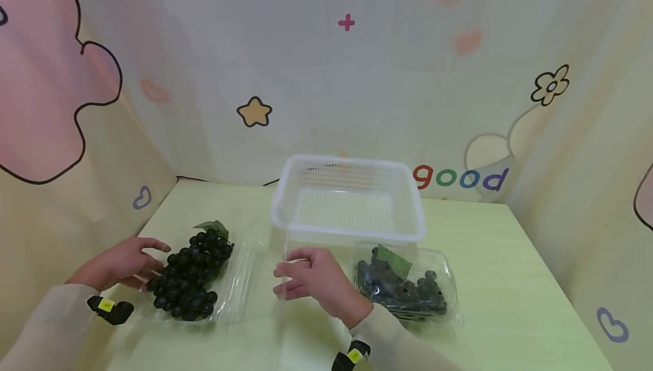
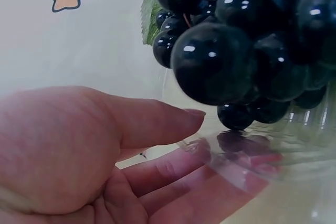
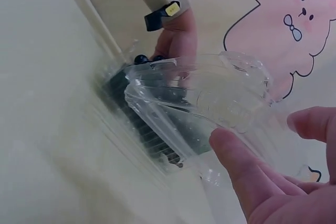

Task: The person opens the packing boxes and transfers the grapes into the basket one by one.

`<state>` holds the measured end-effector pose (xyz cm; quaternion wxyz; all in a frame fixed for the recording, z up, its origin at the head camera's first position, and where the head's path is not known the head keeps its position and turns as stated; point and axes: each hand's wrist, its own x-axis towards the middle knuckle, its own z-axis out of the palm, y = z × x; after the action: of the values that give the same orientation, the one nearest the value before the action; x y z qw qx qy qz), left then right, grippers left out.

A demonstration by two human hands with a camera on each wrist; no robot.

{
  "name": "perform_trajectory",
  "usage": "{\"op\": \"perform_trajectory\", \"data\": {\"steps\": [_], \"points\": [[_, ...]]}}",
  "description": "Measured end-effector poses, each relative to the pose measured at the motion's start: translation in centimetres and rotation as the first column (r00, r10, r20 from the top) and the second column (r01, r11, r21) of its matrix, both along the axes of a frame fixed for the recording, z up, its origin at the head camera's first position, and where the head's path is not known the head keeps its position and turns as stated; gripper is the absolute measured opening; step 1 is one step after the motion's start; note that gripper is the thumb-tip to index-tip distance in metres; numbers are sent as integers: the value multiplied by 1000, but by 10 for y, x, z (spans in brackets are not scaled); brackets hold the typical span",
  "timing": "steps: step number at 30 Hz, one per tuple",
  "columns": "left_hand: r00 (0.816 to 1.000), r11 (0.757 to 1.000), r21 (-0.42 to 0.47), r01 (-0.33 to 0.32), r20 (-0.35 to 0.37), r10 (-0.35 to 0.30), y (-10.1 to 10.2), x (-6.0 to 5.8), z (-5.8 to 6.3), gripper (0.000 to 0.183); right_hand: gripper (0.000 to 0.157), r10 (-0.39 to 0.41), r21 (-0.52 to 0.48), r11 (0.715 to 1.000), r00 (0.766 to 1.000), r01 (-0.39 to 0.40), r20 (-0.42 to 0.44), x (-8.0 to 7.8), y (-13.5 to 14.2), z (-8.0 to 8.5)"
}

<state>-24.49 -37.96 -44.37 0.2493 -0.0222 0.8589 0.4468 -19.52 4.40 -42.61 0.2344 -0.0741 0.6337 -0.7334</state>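
Observation:
At the left, a bunch of dark grapes [image 1: 191, 277] with a green leaf [image 1: 214, 227] lies in a clear plastic clamshell box [image 1: 237, 280]. My left hand [image 1: 127, 260] is at the box's left side. In the left wrist view its fingers [image 2: 178, 174] show under the clear edge, the thumb [image 2: 157, 121] above, with a gap between them. My right hand [image 1: 321, 280] is right of the box, against its raised clear lid [image 3: 210, 95]. One fingertip meets the lid in the right wrist view, while the thumb stands apart.
A white plastic basket [image 1: 352, 232] stands at the back of the pale table [image 1: 505, 280]. Right of my right hand sits another clear clamshell box [image 1: 441, 266] with dark grapes [image 1: 380, 283] and a leaf inside. Printed curtains [image 1: 316, 76] enclose the table's back and sides.

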Motion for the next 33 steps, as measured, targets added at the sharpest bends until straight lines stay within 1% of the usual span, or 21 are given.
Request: {"op": "perform_trajectory", "data": {"steps": [6,12,20,23,28,33], "points": [[1000,1000,-22,18,9,-18,-2,1,1,49,52,-12,-28,1000,999,13,46,17,7,-15],[999,999,-21,35,13,-35,2,3,5,53,57,-20,-40,999,997,23,73,31,15,-28],[999,999,-18,32,15,-32,8,3,7,49,56,-38,-25,999,994,41,107,40,22,-48],[1000,999,-23,29,8,-29,9,2,5,48,56,-66,-13,998,993,67,95,41,22,-54],[1000,999,-20,26,-8,-26,12,-1,2,48,56,-109,26,994,994,108,27,41,17,-61],[999,999,-31,23,-28,-24,15,-6,-2,49,62,-116,78,990,993,116,-5,40,15,-62]]}}
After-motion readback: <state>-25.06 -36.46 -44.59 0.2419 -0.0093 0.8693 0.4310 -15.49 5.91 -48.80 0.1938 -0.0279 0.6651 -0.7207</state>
